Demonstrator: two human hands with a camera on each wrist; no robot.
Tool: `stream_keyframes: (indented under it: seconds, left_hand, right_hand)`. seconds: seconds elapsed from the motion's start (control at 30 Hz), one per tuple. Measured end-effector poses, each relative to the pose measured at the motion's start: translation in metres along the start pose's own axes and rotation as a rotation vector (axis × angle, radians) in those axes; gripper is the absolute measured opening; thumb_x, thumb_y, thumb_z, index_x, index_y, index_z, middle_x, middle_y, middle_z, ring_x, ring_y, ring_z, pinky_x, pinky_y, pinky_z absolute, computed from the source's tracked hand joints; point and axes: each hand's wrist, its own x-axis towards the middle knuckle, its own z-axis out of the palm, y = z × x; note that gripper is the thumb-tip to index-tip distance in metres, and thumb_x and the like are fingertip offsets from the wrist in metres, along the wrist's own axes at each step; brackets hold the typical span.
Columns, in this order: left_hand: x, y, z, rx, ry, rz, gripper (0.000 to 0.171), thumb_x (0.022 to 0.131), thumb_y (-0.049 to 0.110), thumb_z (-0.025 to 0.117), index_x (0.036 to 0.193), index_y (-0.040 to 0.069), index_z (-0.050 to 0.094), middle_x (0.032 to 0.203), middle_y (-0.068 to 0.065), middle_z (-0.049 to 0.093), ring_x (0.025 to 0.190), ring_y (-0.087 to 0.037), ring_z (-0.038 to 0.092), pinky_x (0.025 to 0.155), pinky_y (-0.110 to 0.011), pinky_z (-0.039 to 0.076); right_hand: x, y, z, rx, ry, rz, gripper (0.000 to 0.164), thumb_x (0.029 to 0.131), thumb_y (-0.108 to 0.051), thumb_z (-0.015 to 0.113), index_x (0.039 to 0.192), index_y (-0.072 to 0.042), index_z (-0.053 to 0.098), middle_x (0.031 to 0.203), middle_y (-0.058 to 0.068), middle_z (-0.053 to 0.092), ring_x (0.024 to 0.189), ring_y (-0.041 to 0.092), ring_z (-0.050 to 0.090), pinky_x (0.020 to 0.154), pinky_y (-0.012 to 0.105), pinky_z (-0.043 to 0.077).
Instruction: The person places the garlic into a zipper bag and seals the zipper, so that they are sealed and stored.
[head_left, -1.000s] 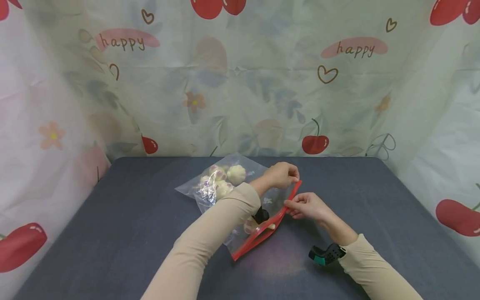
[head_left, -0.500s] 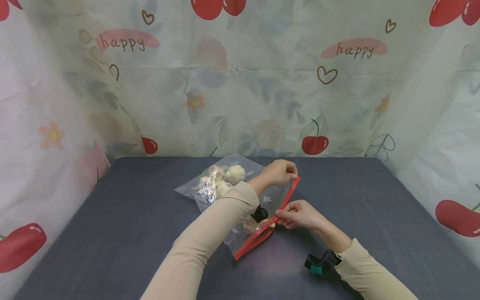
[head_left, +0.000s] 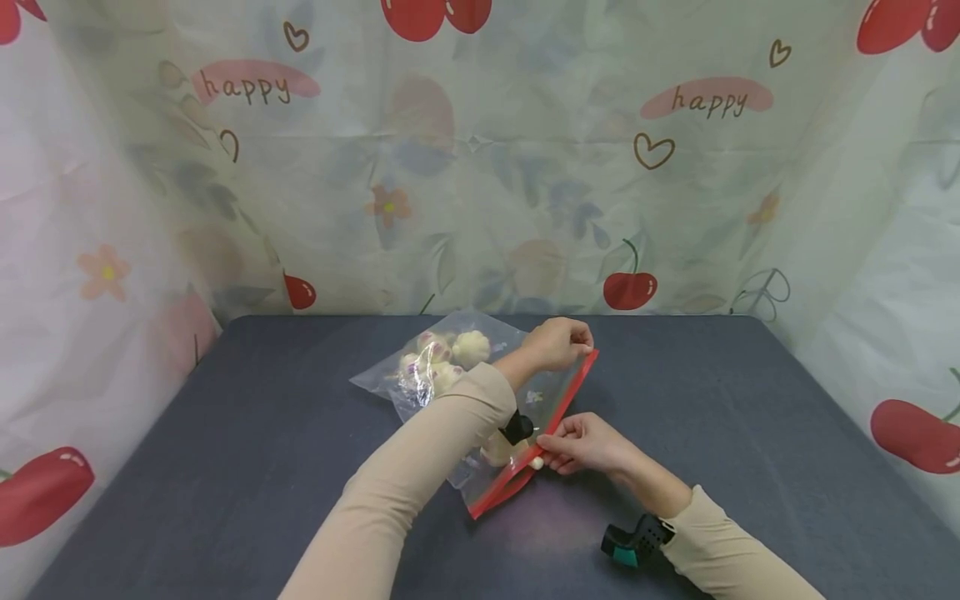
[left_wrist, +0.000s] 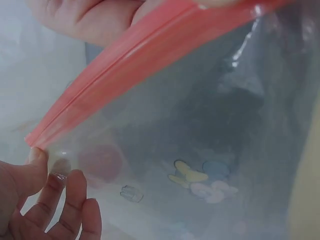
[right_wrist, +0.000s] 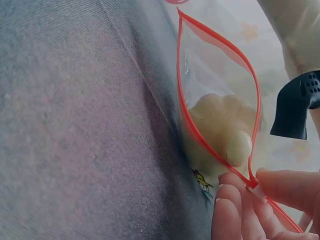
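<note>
A clear zip bag (head_left: 512,333) with a red zip edge (head_left: 575,385) lies slantwise on the table. Several garlic bulbs (head_left: 471,349) show inside at its far left part, and another garlic bulb (right_wrist: 217,120) sits close to the mouth. My left hand (head_left: 558,343) pinches the far corner of the zip edge between thumb and fingertip. My right hand (head_left: 585,446) grips the zip edge partway down, thumb and fingers around a small whitish slider (right_wrist: 256,191). Between the right hand and the near corner, the mouth gapes; beyond the hand its red strips lie together. My left sleeve hides the bag's middle.
A dark cloth-covered table (head_left: 247,467) spreads around the bag. At its back hangs a printed curtain (head_left: 480,200), continuing along both sides. The black wrist device (head_left: 637,537) on my right arm hangs just above the table.
My right hand has slid along the red zip edge towards the near corner, and the gaping stretch has become shorter. The left hand has shifted slightly away, still pinching the far corner.
</note>
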Motion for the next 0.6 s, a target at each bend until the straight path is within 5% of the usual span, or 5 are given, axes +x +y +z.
stream_keyframes:
  seconds: [0.6]
  left_hand:
    - [-0.002, 0.002, -0.005, -0.023, 0.044, -0.013, 0.013, 0.096, 0.028, 0.052, 0.089, 0.021, 0.060, 0.095, 0.003, 0.063, 0.062, -0.009, 0.049, 0.052, -0.021, 0.037]
  right_hand:
    - [-0.003, -0.006, 0.011, 0.034, -0.037, 0.020, 0.032, 0.089, -0.027, 0.063, 0.088, 0.004, 0.068, 0.067, -0.005, 0.068, 0.064, 0.005, 0.065, 0.065, 0.027, 0.057]
